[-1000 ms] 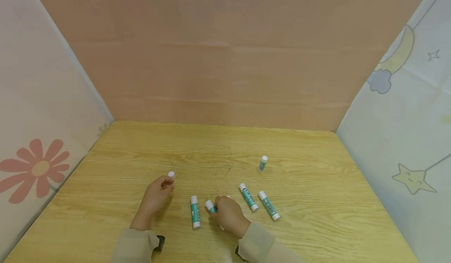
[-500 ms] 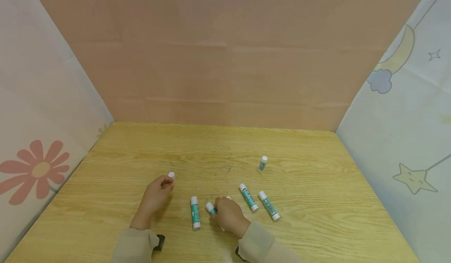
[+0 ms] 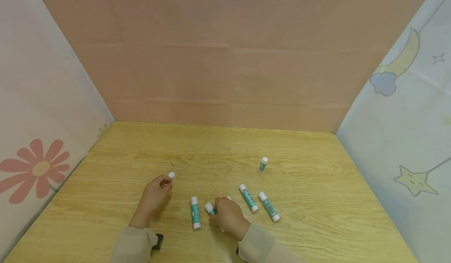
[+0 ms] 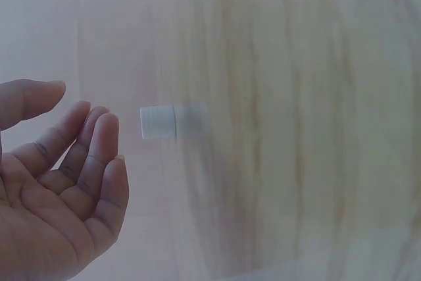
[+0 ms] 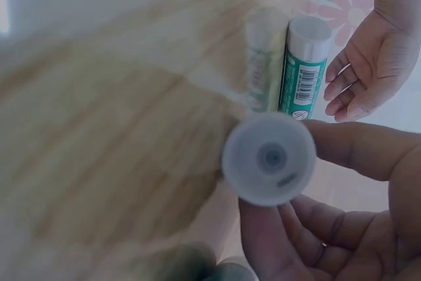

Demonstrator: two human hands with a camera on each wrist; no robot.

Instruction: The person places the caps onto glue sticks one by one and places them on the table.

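Observation:
A small white ridged cap (image 3: pixel 171 175) stands on the table at the left. My left hand (image 3: pixel 155 192) is just beside it, fingers loosely bent; in the left wrist view a gap separates the fingertips from the cap (image 4: pixel 158 122). My right hand (image 3: pixel 229 216) pinches a green-and-white glue stick (image 3: pixel 210 208) between thumb and fingers, low over the table. Its round white end (image 5: pixel 270 159) faces the camera in the right wrist view, and the hand hides its middle. Between the hands lies another glue stick (image 3: pixel 195 213).
Two glue sticks (image 3: pixel 248 198) (image 3: pixel 269 206) lie slanted to the right of my right hand. A shorter glue stick (image 3: pixel 262 164) stands upright farther back. A white end (image 3: pixel 229 198) peeks out behind my right hand. Printed walls enclose the wooden table (image 3: pixel 310 169).
The left hand has drawn very slightly away from the cap. The right hand and the glue stick in it stay nearly still.

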